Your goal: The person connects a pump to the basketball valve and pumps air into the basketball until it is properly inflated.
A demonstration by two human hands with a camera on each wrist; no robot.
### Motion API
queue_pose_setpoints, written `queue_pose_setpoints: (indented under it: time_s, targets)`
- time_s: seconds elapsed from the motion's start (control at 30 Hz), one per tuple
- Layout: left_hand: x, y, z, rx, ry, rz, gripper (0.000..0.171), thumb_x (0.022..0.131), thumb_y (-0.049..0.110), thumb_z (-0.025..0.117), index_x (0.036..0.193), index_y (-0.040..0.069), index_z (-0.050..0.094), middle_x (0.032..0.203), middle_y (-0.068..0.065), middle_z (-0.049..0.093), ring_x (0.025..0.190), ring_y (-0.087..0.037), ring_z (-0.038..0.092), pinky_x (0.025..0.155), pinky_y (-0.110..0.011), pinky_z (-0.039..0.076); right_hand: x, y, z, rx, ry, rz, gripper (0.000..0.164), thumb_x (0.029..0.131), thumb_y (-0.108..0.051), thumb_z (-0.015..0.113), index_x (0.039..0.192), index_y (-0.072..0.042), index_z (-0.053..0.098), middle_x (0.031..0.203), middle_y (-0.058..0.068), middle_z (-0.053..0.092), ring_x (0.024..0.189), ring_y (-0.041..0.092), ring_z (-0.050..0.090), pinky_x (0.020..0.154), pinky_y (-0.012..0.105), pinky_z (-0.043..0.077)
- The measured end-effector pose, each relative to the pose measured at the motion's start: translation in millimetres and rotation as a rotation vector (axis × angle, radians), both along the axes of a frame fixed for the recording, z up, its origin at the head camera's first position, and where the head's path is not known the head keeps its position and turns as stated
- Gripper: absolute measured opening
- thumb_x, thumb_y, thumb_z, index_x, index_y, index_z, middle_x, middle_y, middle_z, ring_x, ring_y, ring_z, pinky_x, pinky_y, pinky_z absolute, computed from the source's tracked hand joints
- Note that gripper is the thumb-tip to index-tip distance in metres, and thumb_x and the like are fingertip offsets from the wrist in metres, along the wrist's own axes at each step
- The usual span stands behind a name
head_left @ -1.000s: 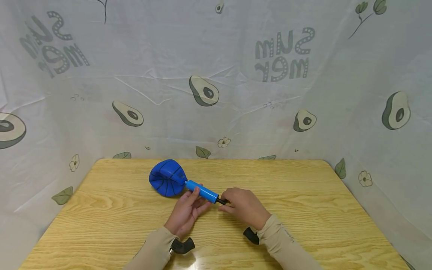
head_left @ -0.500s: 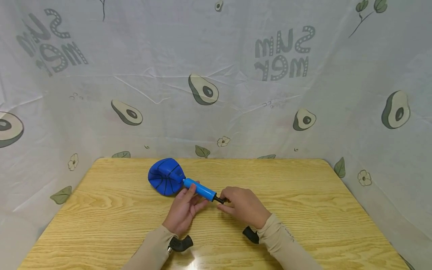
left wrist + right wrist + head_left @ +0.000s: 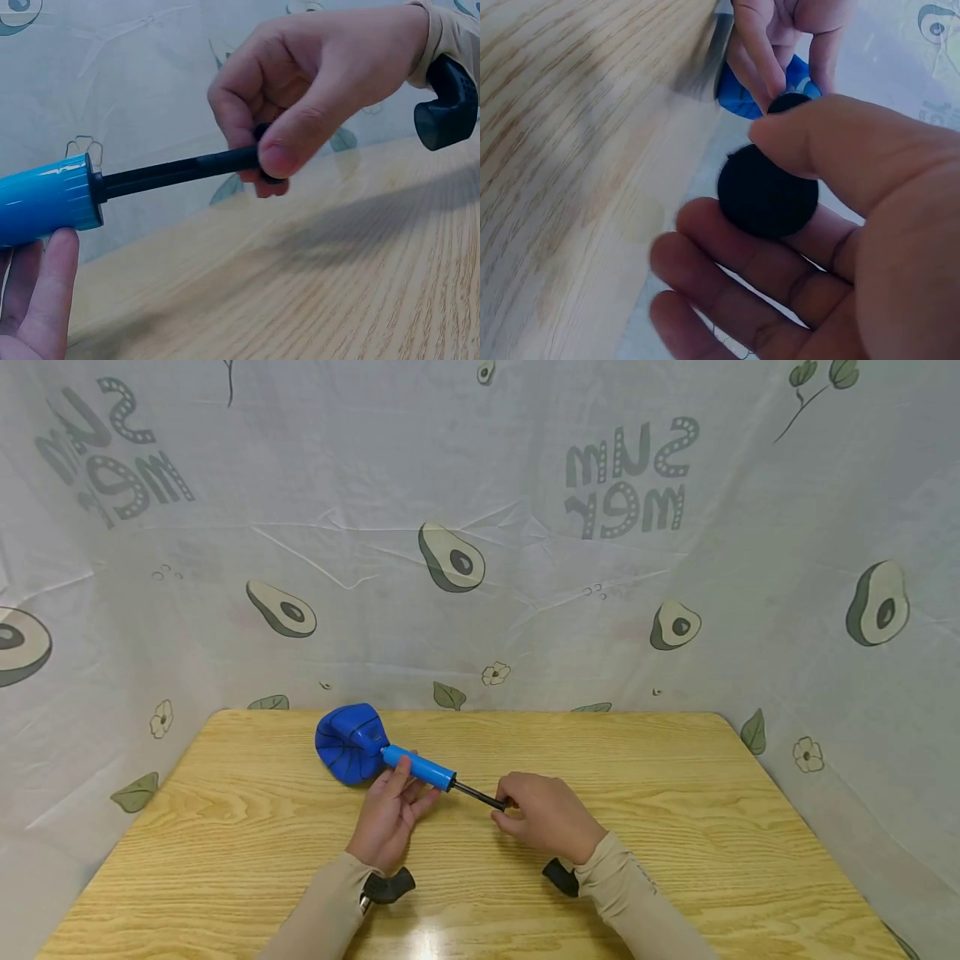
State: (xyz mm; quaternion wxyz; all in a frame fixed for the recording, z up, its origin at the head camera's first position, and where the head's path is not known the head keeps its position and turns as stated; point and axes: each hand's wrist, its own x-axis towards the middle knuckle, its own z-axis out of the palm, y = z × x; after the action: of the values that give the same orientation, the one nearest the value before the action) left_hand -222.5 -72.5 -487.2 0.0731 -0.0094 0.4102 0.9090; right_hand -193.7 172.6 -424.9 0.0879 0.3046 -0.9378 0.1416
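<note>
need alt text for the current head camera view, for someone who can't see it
A person's left hand holds a blue pump against a caved-in blue ball, while the right hand grips the end of the pump's extended black rod. Below is a wood-grain table; behind hangs a pale sheet printed with avocados.

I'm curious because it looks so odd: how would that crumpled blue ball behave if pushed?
The blue ball looks caved in, so it would probably give softly. Its dented shape likely keeps it from rolling smoothly. The blue pump meets it at one end, so both may move together.
</note>
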Motion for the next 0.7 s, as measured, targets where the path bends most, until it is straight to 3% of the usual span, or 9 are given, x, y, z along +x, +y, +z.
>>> queue_pose_setpoints:
  time_s: [0.2, 0.37, 0.7]
  targets:
    - [-1.7, -1.8, -1.8, -0.044, -0.006, 0.002, 0.063, 0.110, 0.036, 0.050, 0.157, 0.000, 0.029, 0.117, 0.000, 0.061, 0.113, -0.015, 0.064, 0.100, -0.034, 0.058, -0.4, 2.2, -1.9, 0.032, 0.020, 0.037, 0.017, 0.093, -0.027, 0.081, 0.088, -0.017, 0.068, 0.081, -0.005, 0.066, 0.065, 0.002, 0.052, 0.054, 0.020, 0.046]
    - [-1.9, 0.4, -0.9, -0.046, -0.018, 0.007, 0.057, 0.110, 0.035, 0.051, 0.152, 0.000, 0.033, 0.114, 0.000, 0.063, 0.111, -0.014, 0.065, 0.099, -0.034, 0.059, -1.5, 2.7, -1.1, 0.056, 0.048, 0.065, 0.018, 0.092, -0.030, 0.081, 0.089, -0.017, 0.069, 0.081, -0.006, 0.064, 0.064, 0.002, 0.050, 0.053, 0.019, 0.043]
    - [3.6, 7.2, -1.6, -0.049, -0.049, -0.048, 0.046, 0.109, 0.033, 0.055, 0.140, 0.002, 0.043, 0.115, -0.004, 0.061, 0.108, -0.016, 0.065, 0.103, -0.037, 0.057, -2.3, -0.1, 0.0, 0.056, 0.095, 0.082, 0.019, 0.090, -0.032, 0.082, 0.088, -0.018, 0.069, 0.078, -0.006, 0.062, 0.062, 0.001, 0.044, 0.052, 0.018, 0.038]
